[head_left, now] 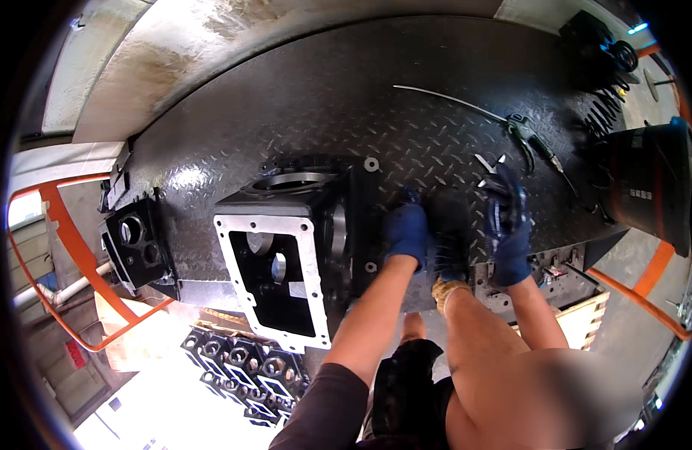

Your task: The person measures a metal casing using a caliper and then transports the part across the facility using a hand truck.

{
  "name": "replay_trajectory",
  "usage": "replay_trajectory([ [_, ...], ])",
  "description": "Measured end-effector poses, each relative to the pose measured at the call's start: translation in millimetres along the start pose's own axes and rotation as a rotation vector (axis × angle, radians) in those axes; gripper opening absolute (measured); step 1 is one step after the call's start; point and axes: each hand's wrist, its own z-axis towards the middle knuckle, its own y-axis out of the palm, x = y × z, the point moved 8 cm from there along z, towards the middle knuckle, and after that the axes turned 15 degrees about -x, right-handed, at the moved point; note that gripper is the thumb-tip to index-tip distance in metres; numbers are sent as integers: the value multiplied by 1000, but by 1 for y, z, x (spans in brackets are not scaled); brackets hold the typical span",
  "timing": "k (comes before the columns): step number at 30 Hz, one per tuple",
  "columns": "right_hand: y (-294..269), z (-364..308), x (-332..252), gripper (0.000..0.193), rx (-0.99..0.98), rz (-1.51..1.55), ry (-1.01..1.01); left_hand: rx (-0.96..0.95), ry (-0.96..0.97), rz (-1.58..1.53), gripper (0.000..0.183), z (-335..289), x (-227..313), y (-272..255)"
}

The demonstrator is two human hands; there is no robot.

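My left hand (406, 231), in a blue work glove with dark fingers, is low over the bench, between a large black metal housing (271, 206) and a dark shoe (449, 225). Its fingertips blend into the dark surface, so I cannot make out their pose. The shoe is on the bench's near side, below a bare leg with a yellowish sock (447, 291). On the shoe's other side, my right hand (509, 229), gloved alike, has its fingers stretched forward and apart. Small pale metal pieces (484, 163) lie by its fingertips. The housing has a bare-metal rectangular flange and round bores.
A green-handled air blow gun (522, 131) with a long thin nozzle lies farther back on the tread-plate bench (301, 90). A dark bin (650, 187) stands right, another black casting (138, 240) left. Several black castings (245, 371) are below the bench. Orange rails (72, 232) flank it.
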Motion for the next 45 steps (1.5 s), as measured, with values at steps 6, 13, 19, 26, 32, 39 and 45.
replay_trajectory([
  [6,45,5,25,34,-307,638,406,-311,484,-1093,29,-75,15,-52],
  [13,77,40,-50,32,-539,463,161,-603,434,-1628,25,-148,28,-119],
  [19,100,32,-47,31,-665,641,188,-444,402,-1745,28,-156,23,-130],
  [26,91,45,-85,27,-918,587,131,-587,321,-1225,27,-170,29,-135],
  [32,88,40,-80,21,-1154,369,20,-672,256,-944,23,-192,34,-136],
  [39,88,59,-93,26,-1358,432,48,-652,177,-925,17,-187,27,-143],
  [45,104,86,-104,25,-1310,345,-41,-282,145,-1262,21,-208,6,-180],
])
